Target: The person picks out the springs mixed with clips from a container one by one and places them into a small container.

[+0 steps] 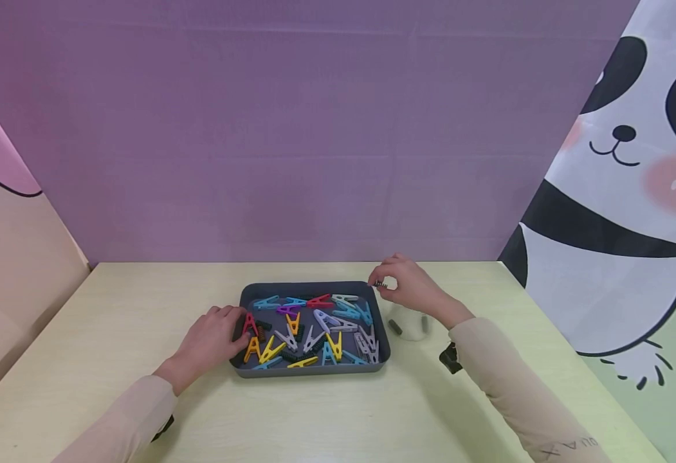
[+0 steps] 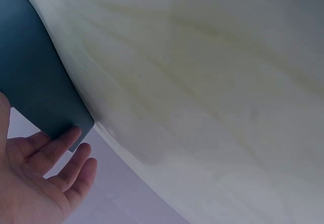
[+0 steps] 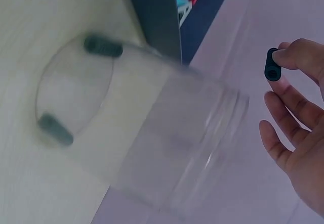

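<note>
Nearest, two pale sleeves (image 1: 520,386) come in along the bottom of the head view. Past them, at left centre, the left hand (image 1: 213,337) rests its loosely bent fingers on the left rim of the tray (image 1: 314,373), where clips (image 1: 326,319) and more dark pieces (image 1: 264,325) lie mixed. Right of the tray stands the clear jar (image 1: 411,321); over it, the right hand (image 1: 410,283) pinches a ridged piece (image 1: 380,283) between thumb and fingers. That piece sits up and left of the jar, by the tray's upper right corner, its long axis roughly level across the frame; the right hand is much nearer the jar. Farthest back is the purple backdrop (image 1: 314,141).

The head view barely shows the jar; the right wrist view gives its open, ringed end towards the hand, two dark pieces at its base, and the hole in the pinched piece's end.
</note>
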Motion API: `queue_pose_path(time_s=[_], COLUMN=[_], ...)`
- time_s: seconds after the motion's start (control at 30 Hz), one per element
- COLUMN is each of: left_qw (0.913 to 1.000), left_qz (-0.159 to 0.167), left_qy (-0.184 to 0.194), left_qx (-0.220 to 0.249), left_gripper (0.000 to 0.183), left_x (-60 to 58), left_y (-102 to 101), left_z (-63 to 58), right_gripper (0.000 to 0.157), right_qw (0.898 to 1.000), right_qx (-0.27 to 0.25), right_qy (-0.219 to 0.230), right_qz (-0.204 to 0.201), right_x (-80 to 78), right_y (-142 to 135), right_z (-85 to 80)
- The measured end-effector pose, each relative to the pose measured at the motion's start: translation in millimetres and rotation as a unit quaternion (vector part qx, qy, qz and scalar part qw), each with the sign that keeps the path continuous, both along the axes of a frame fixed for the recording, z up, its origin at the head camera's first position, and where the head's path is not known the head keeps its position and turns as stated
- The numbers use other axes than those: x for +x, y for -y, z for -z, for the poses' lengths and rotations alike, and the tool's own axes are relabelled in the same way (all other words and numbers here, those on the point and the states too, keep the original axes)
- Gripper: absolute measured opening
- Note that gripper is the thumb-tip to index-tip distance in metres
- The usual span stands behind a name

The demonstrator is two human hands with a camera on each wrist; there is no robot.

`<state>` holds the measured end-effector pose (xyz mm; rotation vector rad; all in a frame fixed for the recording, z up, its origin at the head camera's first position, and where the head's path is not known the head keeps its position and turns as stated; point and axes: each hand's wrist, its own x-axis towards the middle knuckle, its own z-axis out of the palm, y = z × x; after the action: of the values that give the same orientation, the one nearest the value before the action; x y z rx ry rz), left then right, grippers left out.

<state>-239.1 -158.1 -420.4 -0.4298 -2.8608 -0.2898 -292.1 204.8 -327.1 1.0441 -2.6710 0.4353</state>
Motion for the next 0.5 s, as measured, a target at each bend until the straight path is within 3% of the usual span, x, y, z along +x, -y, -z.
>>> queue_pose_path(time_s=[0.5], left_qw=[1.0000], left_qz=[-0.005], left_qy=[0.008], left_qx=[0.000], left_gripper=[0.048], left_x=[0.5], left_y=[-1], left_z=[-1.4], right_gripper=[0.019], right_qw=[0.998], right_qx=[-0.038], right_qy=[0.012], right_qz=[0.043], right_x=[-6.1], right_y=[-54], right_z=[5.9])
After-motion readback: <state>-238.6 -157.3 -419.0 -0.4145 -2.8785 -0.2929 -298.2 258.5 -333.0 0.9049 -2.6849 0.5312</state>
